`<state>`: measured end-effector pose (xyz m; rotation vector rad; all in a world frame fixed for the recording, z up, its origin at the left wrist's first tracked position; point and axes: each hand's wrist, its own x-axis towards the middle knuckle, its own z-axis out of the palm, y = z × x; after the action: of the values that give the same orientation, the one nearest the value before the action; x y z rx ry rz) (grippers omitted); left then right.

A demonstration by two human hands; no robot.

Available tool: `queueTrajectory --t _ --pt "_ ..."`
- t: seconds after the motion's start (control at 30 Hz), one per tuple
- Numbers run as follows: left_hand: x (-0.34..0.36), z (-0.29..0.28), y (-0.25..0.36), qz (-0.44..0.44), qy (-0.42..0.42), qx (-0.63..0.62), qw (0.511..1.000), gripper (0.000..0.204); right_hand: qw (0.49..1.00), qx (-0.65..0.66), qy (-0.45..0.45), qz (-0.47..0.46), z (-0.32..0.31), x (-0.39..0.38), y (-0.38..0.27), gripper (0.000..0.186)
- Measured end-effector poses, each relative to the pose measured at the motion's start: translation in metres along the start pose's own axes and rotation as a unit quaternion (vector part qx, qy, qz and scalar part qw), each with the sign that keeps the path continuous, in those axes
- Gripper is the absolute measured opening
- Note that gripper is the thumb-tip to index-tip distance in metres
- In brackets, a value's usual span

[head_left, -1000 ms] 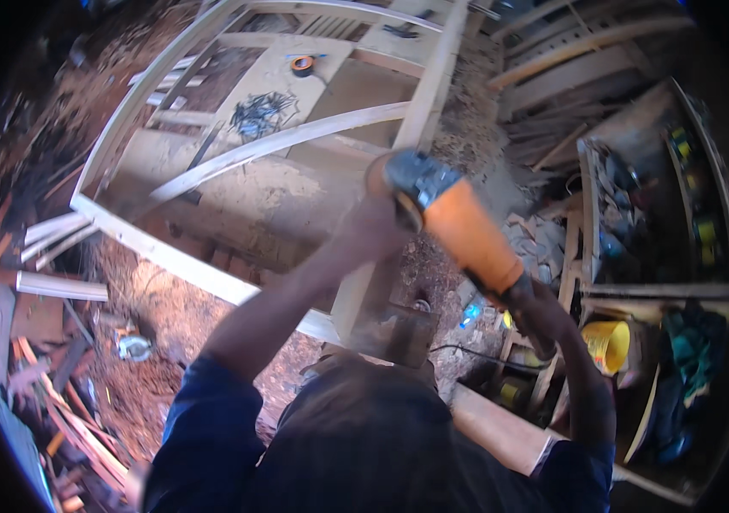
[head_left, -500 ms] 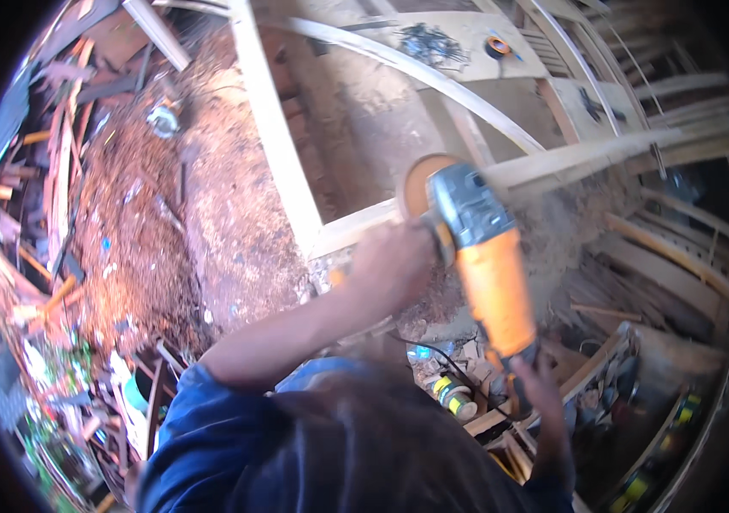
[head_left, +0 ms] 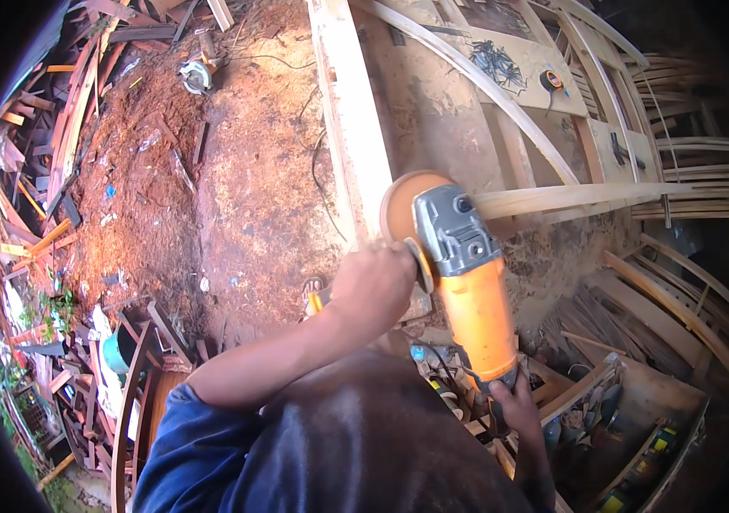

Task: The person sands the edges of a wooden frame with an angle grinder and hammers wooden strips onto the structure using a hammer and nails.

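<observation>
My left hand (head_left: 370, 286) is closed on the front side handle of an orange and grey angle grinder (head_left: 476, 312), and my right hand (head_left: 514, 409) grips its rear end. The grinder's brown round disc (head_left: 403, 205) is over the corner where a pale upright beam (head_left: 352, 128) meets a crosswise rail (head_left: 591, 195) of a wooden frame; whether it touches the wood I cannot tell. A faint dusty haze hangs around the disc. My dark-clothed body hides part of what lies below.
A circular saw (head_left: 196, 75) and cables lie on sawdust-covered ground, with scrap wood (head_left: 78, 128) along the left. The frame holds a nail pile (head_left: 497, 67), a tape roll (head_left: 551, 79) and a diagonal batten (head_left: 467, 68). Wooden bins (head_left: 651, 385) and stacked strips (head_left: 706, 184) stand right.
My view has turned, so the frame now appears farther up and right, with more ground on the left. The grinder, still in both hands, points more straight up the picture, its disc at the frame's corner.
</observation>
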<state>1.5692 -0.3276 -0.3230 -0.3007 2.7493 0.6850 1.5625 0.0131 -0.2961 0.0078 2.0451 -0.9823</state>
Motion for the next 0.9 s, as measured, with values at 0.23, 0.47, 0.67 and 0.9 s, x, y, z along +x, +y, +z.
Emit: queueTrajectory --t 0.23,0.47,0.67,0.9 --pt "0.007 -0.001 -0.005 0.016 -0.003 -0.009 1.000 0.012 0.992 0.075 0.039 0.098 -0.001 -0.006 0.033 0.076" --pt "0.002 -0.003 -0.011 -0.022 -0.042 -0.048 0.998 0.012 0.998 0.009 0.027 0.057 0.005 -0.002 -0.008 0.076" --pt "0.016 0.002 0.006 -0.004 -0.012 -0.029 1.000 0.019 0.993 0.045 0.054 0.091 -0.015 -0.004 0.008 0.073" --pt "-0.001 -0.004 0.005 -0.056 -0.025 -0.041 0.997 0.017 0.998 0.014 -0.058 0.016 -0.021 0.012 -0.008 0.075"
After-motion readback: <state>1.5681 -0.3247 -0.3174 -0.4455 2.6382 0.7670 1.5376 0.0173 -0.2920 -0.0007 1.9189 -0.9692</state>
